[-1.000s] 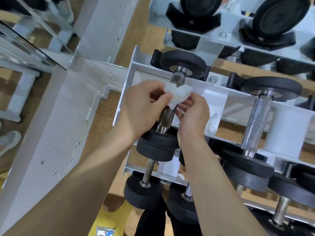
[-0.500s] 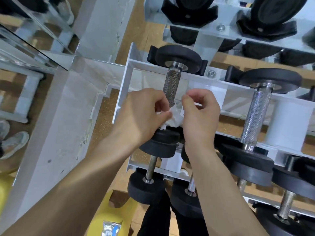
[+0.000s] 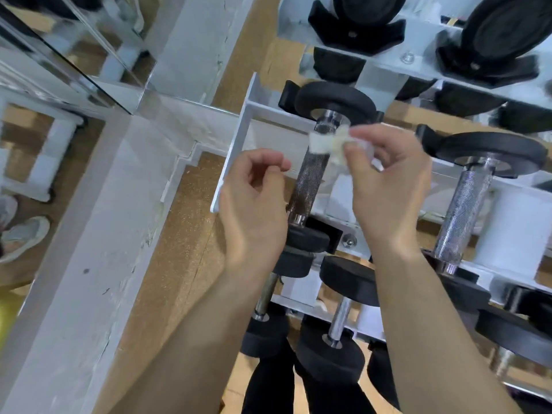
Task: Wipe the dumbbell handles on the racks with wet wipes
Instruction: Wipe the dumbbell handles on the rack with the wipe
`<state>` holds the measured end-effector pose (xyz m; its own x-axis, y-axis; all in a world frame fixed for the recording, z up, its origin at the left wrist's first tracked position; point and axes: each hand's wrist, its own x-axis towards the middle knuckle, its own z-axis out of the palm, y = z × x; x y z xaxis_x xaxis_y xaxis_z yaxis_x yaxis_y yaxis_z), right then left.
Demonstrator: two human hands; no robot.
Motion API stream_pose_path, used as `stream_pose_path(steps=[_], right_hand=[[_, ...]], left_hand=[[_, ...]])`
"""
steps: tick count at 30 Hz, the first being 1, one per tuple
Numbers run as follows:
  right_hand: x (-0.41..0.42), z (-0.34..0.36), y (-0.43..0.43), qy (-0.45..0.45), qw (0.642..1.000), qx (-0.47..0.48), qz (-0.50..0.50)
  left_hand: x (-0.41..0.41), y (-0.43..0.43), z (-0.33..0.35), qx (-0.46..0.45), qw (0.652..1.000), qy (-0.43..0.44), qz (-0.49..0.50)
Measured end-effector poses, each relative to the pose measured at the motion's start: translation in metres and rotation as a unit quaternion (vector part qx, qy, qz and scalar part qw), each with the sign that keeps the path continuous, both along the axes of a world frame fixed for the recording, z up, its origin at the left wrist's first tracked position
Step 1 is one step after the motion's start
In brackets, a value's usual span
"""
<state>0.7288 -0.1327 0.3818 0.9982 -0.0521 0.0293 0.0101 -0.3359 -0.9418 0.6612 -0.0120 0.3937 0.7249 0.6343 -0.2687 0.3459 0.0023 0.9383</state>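
Note:
A dumbbell with black ends and a knurled metal handle (image 3: 310, 177) lies on the white rack (image 3: 239, 150). My right hand (image 3: 388, 186) pinches a crumpled white wet wipe (image 3: 328, 143) against the upper part of that handle, just below the far black end (image 3: 334, 98). My left hand (image 3: 254, 198) hovers to the left of the handle with fingers curled and nothing in it. A second dumbbell with a shiny knurled handle (image 3: 463, 210) lies to the right.
More black dumbbells sit on the upper shelf (image 3: 373, 13) and on the lower tier (image 3: 331, 351). A white beam (image 3: 98, 234) and a mirror (image 3: 59, 40) stand to the left over a cork-coloured floor. A shoe (image 3: 24, 237) shows at the far left edge.
The wipe has gone from low on the handle up to its top. My left hand has let go of the wipe and drawn back; my right hand alone holds it.

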Motion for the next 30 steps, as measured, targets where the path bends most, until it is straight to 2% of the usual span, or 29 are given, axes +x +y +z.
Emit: stream_pose_path(steps=[2,4,6,13,18,23,26,28,30], right_hand=[[0.004,-0.008,0.01,-0.034,0.996,0.003,-0.08],[0.002,-0.019,0.021,-0.024,0.996,-0.027,-0.085],[-0.004,-0.026,0.026,-0.007,0.998,-0.024,-0.066],[-0.004,-0.034,0.019,0.049,0.998,0.025,-0.009],[0.003,-0.028,0.01,0.032,0.998,-0.016,0.05],[-0.028,-0.021,-0.004,0.0,0.978,-0.091,0.186],[-0.031,-0.017,-0.006,-0.002,0.952,-0.129,0.279],[-0.022,-0.015,-0.004,-0.016,0.95,-0.141,0.277],[-0.006,-0.017,0.002,-0.062,0.969,-0.139,0.194]], left_hand=[[-0.006,-0.015,-0.005,0.041,0.999,0.013,0.0],[-0.011,-0.027,-0.013,0.103,0.995,0.0,-0.009],[-0.011,-0.027,-0.02,0.127,0.992,-0.019,0.008],[-0.005,-0.012,-0.023,0.045,0.999,0.015,0.004],[-0.004,-0.014,-0.022,0.049,0.999,0.022,-0.008],[-0.005,-0.011,-0.023,0.019,0.999,-0.002,-0.027],[-0.005,-0.012,-0.023,0.011,1.0,-0.01,-0.02],[-0.005,-0.013,-0.023,0.012,1.0,-0.008,-0.013],[-0.006,-0.016,-0.022,0.01,1.0,-0.008,-0.013]])
